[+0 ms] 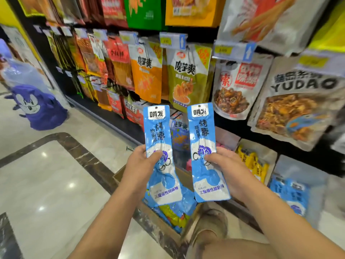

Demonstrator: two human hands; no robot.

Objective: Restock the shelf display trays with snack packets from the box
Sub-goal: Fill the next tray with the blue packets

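Hands [139, 165] [231, 171] grip two blue pkts [160, 135] [202, 131] over prob. cardboard box [119, 175].

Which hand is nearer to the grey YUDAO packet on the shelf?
Right. The right hand is below and left of the YUDAO packet; the left hand is farther left.
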